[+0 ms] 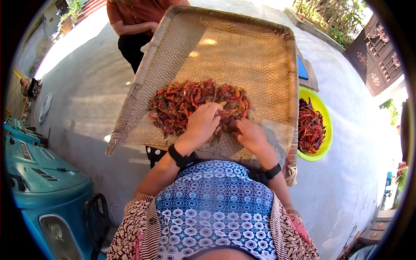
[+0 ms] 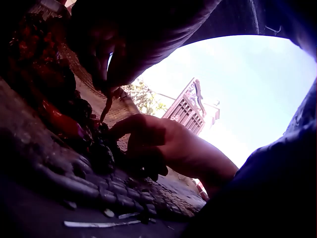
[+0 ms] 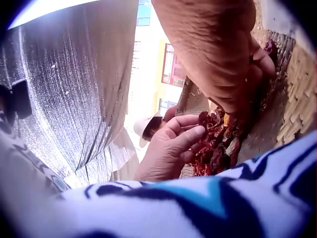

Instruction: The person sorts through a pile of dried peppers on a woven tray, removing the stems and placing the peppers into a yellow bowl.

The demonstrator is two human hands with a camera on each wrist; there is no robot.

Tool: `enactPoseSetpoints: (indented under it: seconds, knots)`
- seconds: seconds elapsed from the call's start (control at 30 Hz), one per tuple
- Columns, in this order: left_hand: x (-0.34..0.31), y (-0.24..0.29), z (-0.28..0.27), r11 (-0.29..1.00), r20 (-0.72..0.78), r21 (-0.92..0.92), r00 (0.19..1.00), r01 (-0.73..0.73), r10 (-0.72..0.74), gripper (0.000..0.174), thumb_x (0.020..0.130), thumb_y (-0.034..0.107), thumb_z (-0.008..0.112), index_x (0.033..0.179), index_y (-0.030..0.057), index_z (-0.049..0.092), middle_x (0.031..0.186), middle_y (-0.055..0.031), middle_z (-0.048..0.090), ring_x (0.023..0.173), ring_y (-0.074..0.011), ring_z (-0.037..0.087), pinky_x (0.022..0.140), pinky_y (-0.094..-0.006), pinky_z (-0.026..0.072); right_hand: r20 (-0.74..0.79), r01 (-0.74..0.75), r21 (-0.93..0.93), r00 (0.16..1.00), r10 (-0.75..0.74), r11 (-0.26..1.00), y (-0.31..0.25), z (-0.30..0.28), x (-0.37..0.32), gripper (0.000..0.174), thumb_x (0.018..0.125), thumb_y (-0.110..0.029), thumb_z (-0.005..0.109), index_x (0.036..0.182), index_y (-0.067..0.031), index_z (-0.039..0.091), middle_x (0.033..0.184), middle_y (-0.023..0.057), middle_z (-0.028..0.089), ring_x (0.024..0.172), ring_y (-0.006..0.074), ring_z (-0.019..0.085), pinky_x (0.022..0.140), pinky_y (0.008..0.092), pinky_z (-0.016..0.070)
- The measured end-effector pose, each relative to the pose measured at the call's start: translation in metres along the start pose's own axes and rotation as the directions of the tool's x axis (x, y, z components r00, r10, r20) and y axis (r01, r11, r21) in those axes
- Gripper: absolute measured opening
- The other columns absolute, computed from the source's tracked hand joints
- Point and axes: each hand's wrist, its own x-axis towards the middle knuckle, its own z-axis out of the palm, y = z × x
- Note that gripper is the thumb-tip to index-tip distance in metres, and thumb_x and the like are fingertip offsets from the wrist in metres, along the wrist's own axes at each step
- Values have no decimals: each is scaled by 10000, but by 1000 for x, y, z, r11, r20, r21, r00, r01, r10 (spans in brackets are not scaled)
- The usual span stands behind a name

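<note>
A heap of dried red chili peppers (image 1: 190, 102) lies on a woven bamboo tray (image 1: 242, 52). Over the heap's near side, my left hand (image 1: 203, 123) pinches a dried chili pepper (image 3: 203, 119) between thumb and fingers in the right wrist view. A thin piece of chili (image 2: 106, 109) hangs below that hand in the left wrist view. My right hand (image 1: 251, 134) is at the heap's right edge, fingers curled down on a dried chili largely hidden beneath them. A dark red piece (image 3: 270, 47) shows by its fingertips in the right wrist view.
To the tray's right stands a yellow-green basin (image 1: 326, 125) holding more dried chilies. A blue flat object (image 1: 302, 68) lies nearby on cardboard. Another person (image 1: 138, 19) is at the tray's far left corner. A teal vehicle (image 1: 52, 177) stands at left.
</note>
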Motion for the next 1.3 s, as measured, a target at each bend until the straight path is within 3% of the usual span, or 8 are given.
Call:
enactPoseSetpoints:
  seconds: [0.07, 0.27, 0.4, 0.6, 0.8, 1.0, 1.17, 1.3]
  knots:
    - [0, -1, 1, 997, -41, -75, 999, 19, -22, 179, 892, 84, 611, 1067, 51, 592, 986, -90, 604, 869, -243, 625, 757, -354, 505, 21, 12, -130, 1000, -9, 991, 3, 5, 1, 200, 822, -127, 589, 1020, -105, 581, 947, 103, 637, 898, 312, 616, 709, 422, 486]
    - [1, 1, -7, 990, 39, -117, 997, 76, -72, 176, 911, 83, 603, 1077, 28, 590, 1013, -92, 594, 867, -221, 625, 754, -334, 504, -25, -192, 227, 979, 203, 955, -12, -21, -4, 162, 855, -137, 648, 984, -83, 567, 771, 71, 617, 665, 200, 598, 595, 330, 472]
    - [-1, -1, -2, 980, 55, -193, 998, 47, -37, 170, 928, 87, 594, 1083, 15, 589, 1009, -86, 603, 854, -194, 619, 745, -325, 502, -51, -168, 755, 949, 312, 634, 2, -26, -6, 153, 915, -147, 634, 961, -25, 554, 786, 38, 634, 592, 85, 540, 544, 233, 428]
    - [-1, 1, -5, 927, 119, -359, 990, 113, -74, 181, 935, 90, 596, 1095, 6, 593, 1010, -77, 619, 856, -160, 603, 750, -311, 500, -43, -166, 893, 893, 448, 418, 22, -31, -14, 175, 937, -210, 628, 1029, -76, 565, 843, 43, 646, 586, 96, 569, 557, 220, 449]
    - [-1, -4, -1, 952, 119, -305, 993, 35, 2, 188, 925, 89, 607, 1093, 5, 599, 979, -75, 632, 850, -152, 609, 744, -300, 501, -174, 457, 859, 683, 710, -229, 62, -64, -25, 186, 954, -222, 603, 1087, -92, 582, 860, 29, 643, 586, 103, 542, 581, 240, 471]
    - [-2, 9, 2, 903, 252, -412, 968, 119, -13, 194, 905, 80, 624, 1084, 10, 597, 906, -74, 649, 782, -137, 611, 680, -289, 505, 89, -234, 832, 951, 295, 502, 9, -40, -18, 197, 953, -182, 601, 1108, -63, 580, 851, 21, 627, 635, 83, 548, 566, 220, 428]
    - [-1, 12, 7, 917, 317, -376, 948, 129, -4, 196, 889, 81, 645, 1068, 20, 595, 907, -74, 640, 760, -128, 606, 655, -283, 502, 71, -150, 801, 985, 157, 580, 3, 0, -7, 147, 938, -140, 619, 1049, -45, 602, 838, 19, 628, 636, 76, 554, 571, 213, 435]
    - [-3, 8, 16, 971, 151, -174, 970, -166, 193, 194, 872, 40, 609, 1065, 52, 621, 921, -85, 577, 750, -198, 592, 652, -322, 496, 65, -234, 807, 948, 312, 543, 25, -21, -13, 156, 938, -137, 620, 1045, -24, 604, 838, 15, 634, 624, 76, 553, 568, 206, 437]
